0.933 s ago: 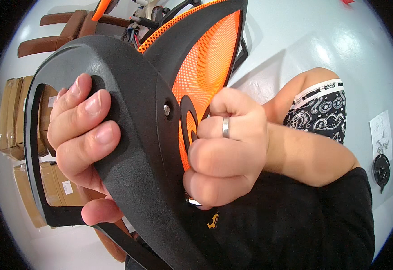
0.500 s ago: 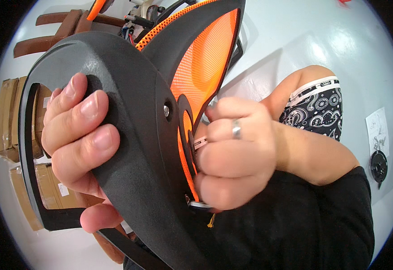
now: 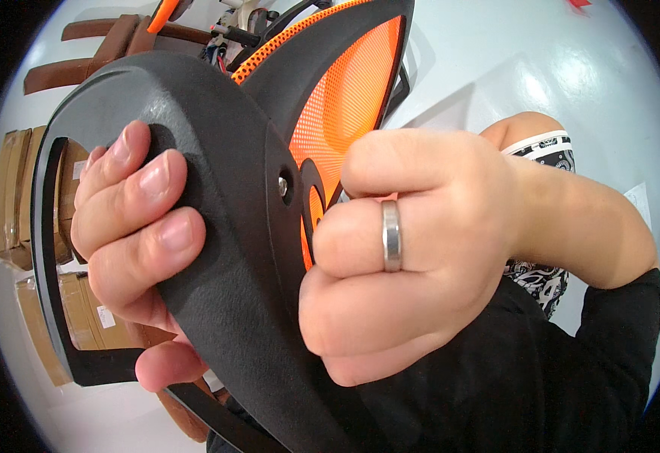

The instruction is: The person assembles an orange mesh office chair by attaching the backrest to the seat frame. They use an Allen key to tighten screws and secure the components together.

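Note:
A black plastic office chair part with a broad curved surface fills the left and middle of the view. My left hand grips its left side, fingers on the face and thumb lower down. A silver bolt head sits in a recess near its right edge. Just right of that edge is my right hand, closed in a fist with a ring on one finger; whatever its fingers may hold is hidden. Behind the fist rises the chair's orange mesh backrest. A black loop-shaped armrest shows at the left.
Cardboard boxes stand at the left. Brown furniture pieces lie at the upper left, beside other chair parts. My patterned shorts and a sheet of paper on the pale floor show at the right.
My right fist has come up toward the camera and looks larger, its forearm raised. It now covers more of the mesh and my shorts. My left hand keeps its grip.

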Demonstrator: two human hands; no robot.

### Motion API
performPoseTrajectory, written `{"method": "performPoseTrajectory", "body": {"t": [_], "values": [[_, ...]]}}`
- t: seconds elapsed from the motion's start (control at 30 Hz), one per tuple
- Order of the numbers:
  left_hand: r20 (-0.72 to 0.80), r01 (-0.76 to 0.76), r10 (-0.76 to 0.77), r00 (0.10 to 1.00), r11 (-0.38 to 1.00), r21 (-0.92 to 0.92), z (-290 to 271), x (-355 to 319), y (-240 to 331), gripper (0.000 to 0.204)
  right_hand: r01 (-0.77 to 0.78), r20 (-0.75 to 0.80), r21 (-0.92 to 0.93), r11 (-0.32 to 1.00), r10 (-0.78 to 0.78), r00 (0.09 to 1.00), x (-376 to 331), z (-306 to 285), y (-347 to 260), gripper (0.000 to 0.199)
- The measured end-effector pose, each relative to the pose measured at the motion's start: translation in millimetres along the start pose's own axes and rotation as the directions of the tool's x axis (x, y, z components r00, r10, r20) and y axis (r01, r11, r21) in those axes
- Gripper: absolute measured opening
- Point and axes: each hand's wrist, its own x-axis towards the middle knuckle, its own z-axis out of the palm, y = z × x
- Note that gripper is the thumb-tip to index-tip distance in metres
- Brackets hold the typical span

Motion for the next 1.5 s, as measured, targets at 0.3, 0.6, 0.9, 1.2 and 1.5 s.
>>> {"method": "performPoseTrajectory", "body": {"t": [0.3,0.6,0.9,1.2,1.5], "values": [[0.005,0.104,-0.104,0.995,0.994,-0.022,-4.1,-2.8,3.5,0.072,-0.023,0.163,-0.010,1.000,0.024,0.986,18.4,-16.5,7.0,0.019],[-0.063,0.026,-0.027,0.998,0.999,-0.024,2.6,-4.4,-3.4,0.072,-0.029,-0.047,-0.105,0.994,0.024,0.999,9.1,1.8,5.9,0.016],[0.071,0.044,-0.045,0.996,0.999,0.021,-12.1,1.6,12.3,0.070,0.069,-0.034,-0.108,0.992,-0.073,0.997,9.2,-0.5,2.2,0.014],[0.029,0.048,-0.048,0.998,0.999,-0.008,-1.8,-0.2,9.2,0.069,0.013,-0.237,-0.045,0.999,-0.024,0.971,-3.5,23.2,1.6,0.020],[0.016,0.135,-0.135,0.991,0.991,-0.015,-7.0,-6.6,16.8,0.067,-0.337,-0.202,0.277,0.900,0.398,0.895,-27.6,42.5,-45.8,0.023]]}}
